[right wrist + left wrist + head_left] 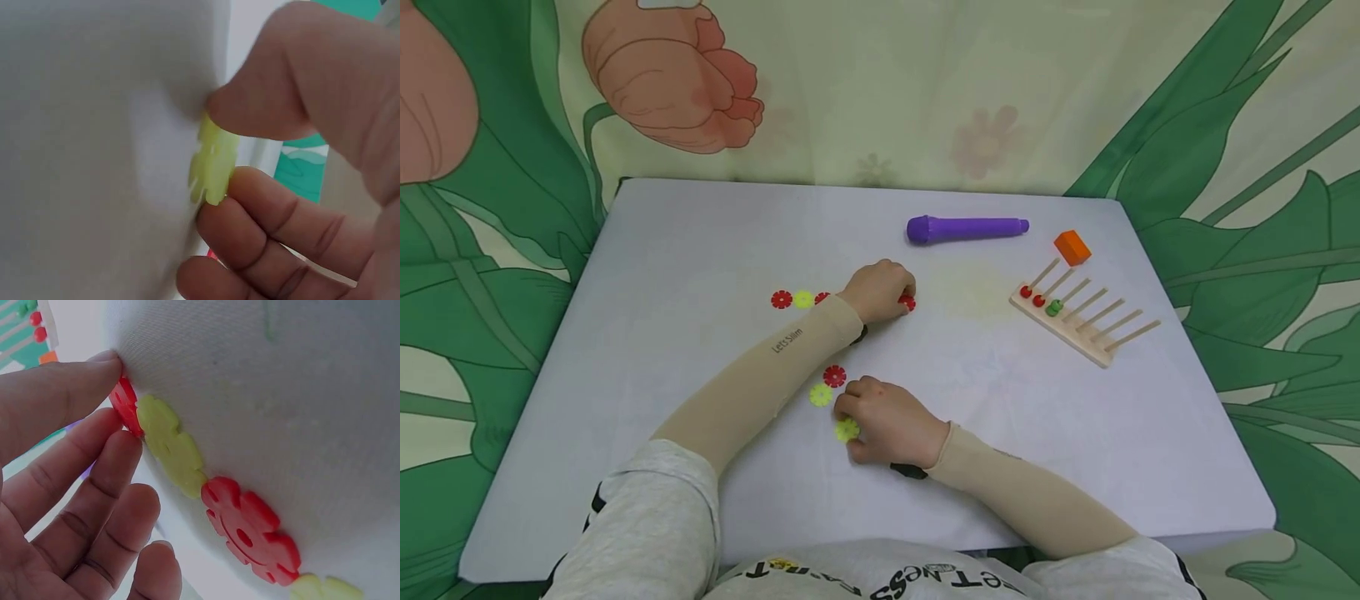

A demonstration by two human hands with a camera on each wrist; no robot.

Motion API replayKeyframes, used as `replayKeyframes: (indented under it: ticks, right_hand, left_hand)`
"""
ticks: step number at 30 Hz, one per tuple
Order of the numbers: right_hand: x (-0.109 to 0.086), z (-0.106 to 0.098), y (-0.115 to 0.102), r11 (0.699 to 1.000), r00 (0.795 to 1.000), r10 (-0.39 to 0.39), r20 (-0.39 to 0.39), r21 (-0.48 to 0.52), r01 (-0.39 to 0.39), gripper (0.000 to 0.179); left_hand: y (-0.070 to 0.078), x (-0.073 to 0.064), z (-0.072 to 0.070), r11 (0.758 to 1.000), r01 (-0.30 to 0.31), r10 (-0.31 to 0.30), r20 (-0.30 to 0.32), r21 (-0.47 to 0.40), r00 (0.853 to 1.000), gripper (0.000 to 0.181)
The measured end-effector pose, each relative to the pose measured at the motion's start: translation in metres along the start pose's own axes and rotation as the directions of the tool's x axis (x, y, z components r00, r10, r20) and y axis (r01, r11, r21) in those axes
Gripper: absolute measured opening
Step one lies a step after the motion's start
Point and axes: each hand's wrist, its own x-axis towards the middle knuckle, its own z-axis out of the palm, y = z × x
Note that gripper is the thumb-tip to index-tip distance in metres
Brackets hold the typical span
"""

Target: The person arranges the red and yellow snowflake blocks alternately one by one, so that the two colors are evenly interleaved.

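My left hand (880, 292) pinches a red flower-shaped disc (907, 303) at the right end of a row on the table. In the left wrist view, a yellow disc (169, 445) sits right beside it, followed by another red disc (250, 530) and part of a further yellow one. My left wrist hides some of that row in the head view. Nearer the body, my right hand (891, 421) holds a yellow flower-shaped disc (215, 162) between thumb and fingers, close to the tabletop. Just beyond its fingers lie a loose red disc (834, 376) and a yellow disc (821, 395).
A purple toy microphone (973, 229) lies at the back of the white table (625, 350). To the right stand an orange block (1072, 247) and a wooden peg rack (1060, 327) with a few red and green beads. Leaf-patterned cloth (1262, 275) surrounds the table.
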Motion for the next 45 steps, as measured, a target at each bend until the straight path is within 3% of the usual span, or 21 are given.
replayKeyframes:
  ticks: [11, 20, 26, 35, 45]
  right_hand:
    - [-0.009, -0.003, 0.024, 0.986, 0.996, 0.084, -0.009, 0.143, -0.081, 0.026]
    - [-0.017, -0.01, 0.067, 0.947, 0.974, 0.209, -0.088, 0.268, -0.179, 0.025]
    - [-0.019, -0.016, 0.099, 0.92, 0.942, 0.304, -0.142, 0.301, -0.251, 0.026]
    - [-0.012, -0.024, 0.143, 0.862, 0.882, 0.442, -0.165, 0.349, -0.367, 0.027]
    - [-0.001, -0.035, 0.171, 0.815, 0.827, 0.529, -0.19, 0.386, -0.433, 0.029]
  left_hand:
    - [-0.001, 0.003, 0.001, 1.0, 0.018, -0.018, -0.002, 0.016, 1.0, 0.022]
    - [0.001, 0.003, 0.0, 1.0, 0.03, -0.03, 0.008, 0.009, 1.0, 0.023]
    - [-0.001, 0.003, 0.003, 0.999, 0.035, -0.035, 0.009, 0.006, 0.999, 0.023]
    - [0.0, 0.001, 0.007, 0.999, 0.038, -0.038, 0.001, -0.008, 0.999, 0.024]
    - [-0.003, 0.004, 0.007, 1.0, 0.002, -0.002, -0.025, -0.003, 1.0, 0.025]
